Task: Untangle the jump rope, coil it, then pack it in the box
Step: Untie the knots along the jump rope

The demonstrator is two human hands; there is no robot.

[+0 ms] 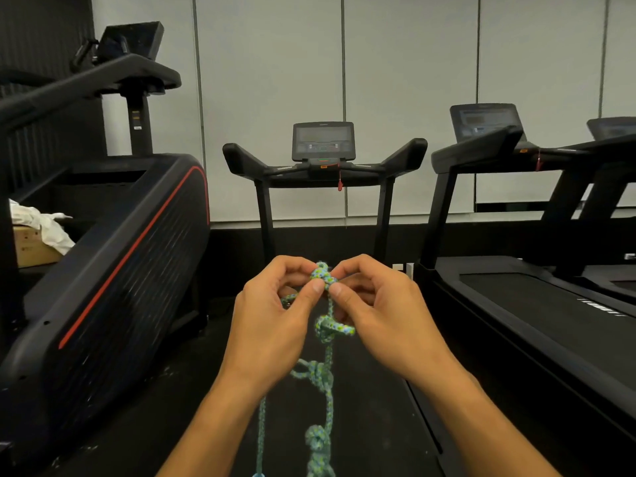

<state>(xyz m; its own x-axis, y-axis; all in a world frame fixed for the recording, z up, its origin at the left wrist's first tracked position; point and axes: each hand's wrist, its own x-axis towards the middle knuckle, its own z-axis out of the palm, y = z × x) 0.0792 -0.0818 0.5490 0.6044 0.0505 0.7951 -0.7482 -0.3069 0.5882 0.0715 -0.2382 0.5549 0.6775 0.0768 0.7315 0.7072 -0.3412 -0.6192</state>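
Hands meet at the top knot of the jump rope (322,275): the left hand (272,318) and the right hand (382,311) each pinch it between thumb and curled fingers. Below that knot the blue-green braided rope hangs in more knots. Beyond the knot stands a treadmill (323,156); left of it, a cardboard box (31,247) under white cloth (41,218).

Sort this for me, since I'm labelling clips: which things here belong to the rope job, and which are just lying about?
Part of the job:
- green-and-blue braided jump rope, knotted in several places
- left hand and right hand, both pinching the top knot

Just lying about:
- black treadmill with a grey console
- black stair machine with a red stripe
- brown cardboard box under a white cloth; its role is unclear
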